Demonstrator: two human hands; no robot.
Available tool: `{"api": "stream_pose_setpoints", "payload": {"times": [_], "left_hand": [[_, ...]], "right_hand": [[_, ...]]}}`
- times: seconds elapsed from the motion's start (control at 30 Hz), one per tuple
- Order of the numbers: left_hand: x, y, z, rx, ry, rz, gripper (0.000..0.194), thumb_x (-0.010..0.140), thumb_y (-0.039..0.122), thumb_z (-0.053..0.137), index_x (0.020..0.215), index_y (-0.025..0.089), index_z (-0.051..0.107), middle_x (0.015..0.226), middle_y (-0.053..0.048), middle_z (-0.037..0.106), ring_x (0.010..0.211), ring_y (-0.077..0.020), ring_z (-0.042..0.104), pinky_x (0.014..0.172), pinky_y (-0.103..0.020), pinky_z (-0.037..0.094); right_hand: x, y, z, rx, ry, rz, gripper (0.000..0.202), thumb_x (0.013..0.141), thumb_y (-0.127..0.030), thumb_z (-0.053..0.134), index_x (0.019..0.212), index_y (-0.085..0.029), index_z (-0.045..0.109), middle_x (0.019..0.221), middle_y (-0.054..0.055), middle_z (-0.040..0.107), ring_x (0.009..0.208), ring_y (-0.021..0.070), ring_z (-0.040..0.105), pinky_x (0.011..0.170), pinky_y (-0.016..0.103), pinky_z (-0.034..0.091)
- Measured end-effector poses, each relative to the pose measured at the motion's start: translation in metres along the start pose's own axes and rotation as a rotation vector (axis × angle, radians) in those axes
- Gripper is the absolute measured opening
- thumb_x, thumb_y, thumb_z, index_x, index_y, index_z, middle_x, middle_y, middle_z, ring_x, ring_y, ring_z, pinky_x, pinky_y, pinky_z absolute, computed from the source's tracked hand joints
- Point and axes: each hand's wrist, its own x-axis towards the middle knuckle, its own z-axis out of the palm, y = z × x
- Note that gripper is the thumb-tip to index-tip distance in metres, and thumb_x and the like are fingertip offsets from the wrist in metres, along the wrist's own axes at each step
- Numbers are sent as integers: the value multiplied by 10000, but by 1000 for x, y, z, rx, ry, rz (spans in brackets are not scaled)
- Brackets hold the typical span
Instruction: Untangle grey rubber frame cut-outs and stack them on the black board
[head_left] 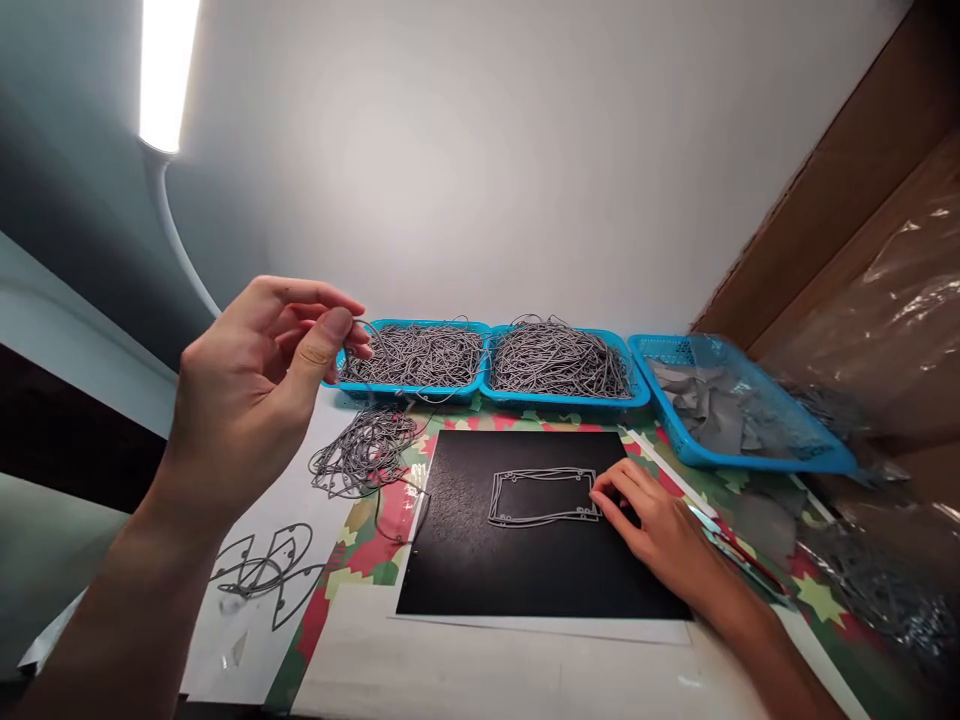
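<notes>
My left hand (259, 380) is raised on the left, thumb and fingertips pinching a thin grey rubber gasket. A curved part of that gasket (373, 328) shows beyond the fingertips; the rest blends with the basket behind. On a black board (465, 580) lies a small stack of thin grey rectangular gaskets (547, 519) with small tabs at the corners. My right hand (649, 520) rests at the stack's right end, thumb and forefinger closed on its edge. A tangled heap of grey gaskets (365, 452) sits left of the board.
Two blue baskets (566, 400) (409, 390) full of grey gaskets stand at the back. A third blue basket (772, 463) holds grey scraps. Scissors (742, 558) lie beside my right forearm. Loose gaskets (274, 575) lie at left, under a lit lamp (166, 80). Plastic bags (892, 570) are at right.
</notes>
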Motion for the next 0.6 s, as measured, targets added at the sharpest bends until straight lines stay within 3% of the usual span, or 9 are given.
{"api": "stream_pose_setpoints", "payload": {"times": [0.17,0.23,0.3,0.43,0.6], "left_hand": [[25,3,-9,34,206,20,95,1062,111,695,1097,178,752,888,-2,719,727,-84,724,549,-218,462],[31,0,-12,13,202,-6,93,1051,99,692,1078,167,751,887,-11,726,715,-86,715,536,-212,469],[30,-4,-12,-28,58,-27,105,1029,89,699,1066,169,755,858,-20,746,712,-104,717,543,-218,501],[8,-3,-2,-108,-358,-68,105,1055,215,707,1134,220,777,919,-46,783,794,-157,743,585,-256,552],[-20,19,18,-183,-778,-159,159,1140,340,620,1157,270,762,920,-6,771,805,-143,725,656,-253,587]], "right_hand": [[0,1,0,-3,12,-5,221,1188,-403,465,1087,-286,622,1120,31,666,979,230,708,847,386,524],[0,1,0,-4,15,-6,220,1188,-401,469,1089,-284,626,1123,28,667,982,228,709,853,386,523],[-1,0,0,2,27,-11,215,1186,-396,476,1092,-283,633,1128,27,669,982,226,711,857,383,521],[0,-6,-1,44,83,-56,208,1184,-398,500,1089,-278,641,1101,30,686,950,217,702,825,361,511],[-4,-23,-2,197,62,-114,239,1169,-437,543,1082,-259,678,1008,30,696,895,202,676,792,332,512]]}}
